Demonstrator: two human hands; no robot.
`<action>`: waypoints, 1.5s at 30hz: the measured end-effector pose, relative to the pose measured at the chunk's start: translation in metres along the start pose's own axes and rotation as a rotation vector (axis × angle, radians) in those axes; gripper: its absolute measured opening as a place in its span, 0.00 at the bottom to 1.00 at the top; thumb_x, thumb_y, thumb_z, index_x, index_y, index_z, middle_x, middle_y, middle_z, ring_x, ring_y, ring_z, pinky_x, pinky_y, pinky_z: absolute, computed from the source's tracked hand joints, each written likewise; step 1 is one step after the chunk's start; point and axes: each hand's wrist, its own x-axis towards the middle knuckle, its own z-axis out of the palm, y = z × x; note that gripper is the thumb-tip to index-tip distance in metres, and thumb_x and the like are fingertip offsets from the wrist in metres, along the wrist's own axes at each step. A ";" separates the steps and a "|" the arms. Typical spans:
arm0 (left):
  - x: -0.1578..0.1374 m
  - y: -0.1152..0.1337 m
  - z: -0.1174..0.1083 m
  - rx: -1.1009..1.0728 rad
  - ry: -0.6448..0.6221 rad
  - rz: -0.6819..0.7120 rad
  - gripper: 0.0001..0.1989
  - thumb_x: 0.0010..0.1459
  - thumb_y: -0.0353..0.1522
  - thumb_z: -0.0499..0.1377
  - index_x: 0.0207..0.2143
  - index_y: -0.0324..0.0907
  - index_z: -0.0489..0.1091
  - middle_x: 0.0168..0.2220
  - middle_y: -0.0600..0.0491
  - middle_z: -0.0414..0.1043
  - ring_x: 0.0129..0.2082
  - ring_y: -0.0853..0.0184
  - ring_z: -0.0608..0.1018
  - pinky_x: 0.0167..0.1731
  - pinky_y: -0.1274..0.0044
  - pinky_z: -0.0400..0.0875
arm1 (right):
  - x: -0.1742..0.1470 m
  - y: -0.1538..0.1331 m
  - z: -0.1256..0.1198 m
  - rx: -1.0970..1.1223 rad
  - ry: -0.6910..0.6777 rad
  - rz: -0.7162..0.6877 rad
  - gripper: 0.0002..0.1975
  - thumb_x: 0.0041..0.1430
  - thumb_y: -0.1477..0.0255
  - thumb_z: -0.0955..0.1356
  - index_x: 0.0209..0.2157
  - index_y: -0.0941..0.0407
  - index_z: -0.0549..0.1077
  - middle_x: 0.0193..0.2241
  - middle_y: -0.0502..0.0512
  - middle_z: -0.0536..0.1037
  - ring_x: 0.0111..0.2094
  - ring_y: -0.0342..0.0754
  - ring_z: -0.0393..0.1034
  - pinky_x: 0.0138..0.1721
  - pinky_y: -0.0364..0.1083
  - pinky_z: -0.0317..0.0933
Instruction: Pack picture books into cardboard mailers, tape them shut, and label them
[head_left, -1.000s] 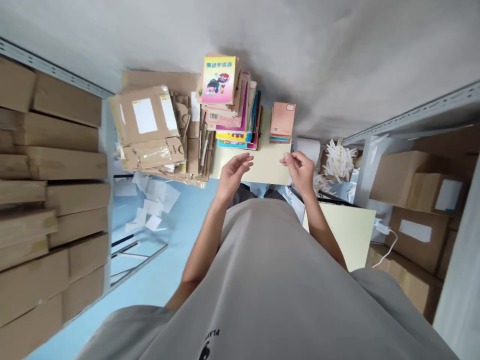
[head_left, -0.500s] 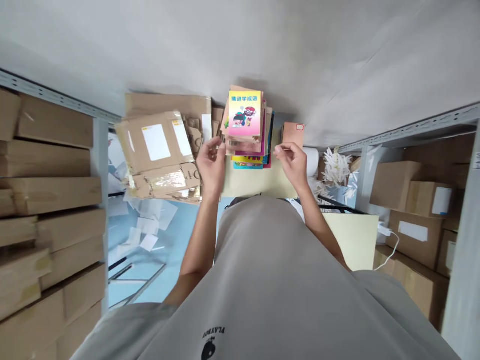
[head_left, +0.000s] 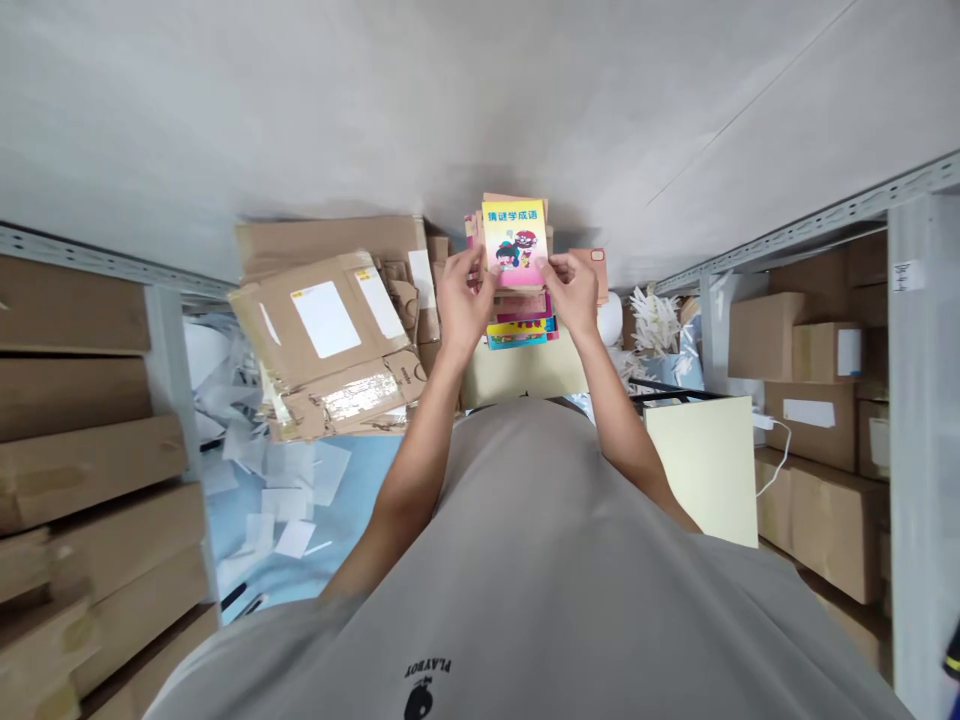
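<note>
A booklet (head_left: 514,240) with a yellow-to-pink cover, blue characters and cartoon figures lies on top of a stack of booklets (head_left: 519,328). My left hand (head_left: 465,295) is closed on its left edge, the thumb over the cover's lower corner. On the opposite edge, my right hand (head_left: 574,285) pinches the lower right corner with thumb and fingers. Lower booklets with yellow, blue and magenta covers stick out unevenly towards me. Just beyond my right hand lies an orange-brown booklet (head_left: 592,262) with a small red-framed label.
Flattened cardboard boxes (head_left: 326,320) are piled left of the stack on the pale yellow table (head_left: 525,375). Shredded white paper (head_left: 655,320) sits at the right. Shelves of cartons (head_left: 90,450) flank both sides. Loose paper sheets (head_left: 289,490) lie on the blue floor at left.
Both hands have moved inward from beside the stack and taken hold of the top booklet's two edges. The camera view has shifted slightly.
</note>
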 end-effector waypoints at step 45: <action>-0.257 0.050 0.258 -0.130 -1.070 -0.362 0.24 0.60 0.53 0.78 0.46 0.45 0.85 0.49 0.47 0.91 0.55 0.52 0.89 0.60 0.63 0.85 | -0.379 0.067 -0.252 0.362 0.872 0.405 0.34 0.55 0.33 0.82 0.36 0.50 0.80 0.30 0.49 0.82 0.31 0.47 0.79 0.34 0.48 0.80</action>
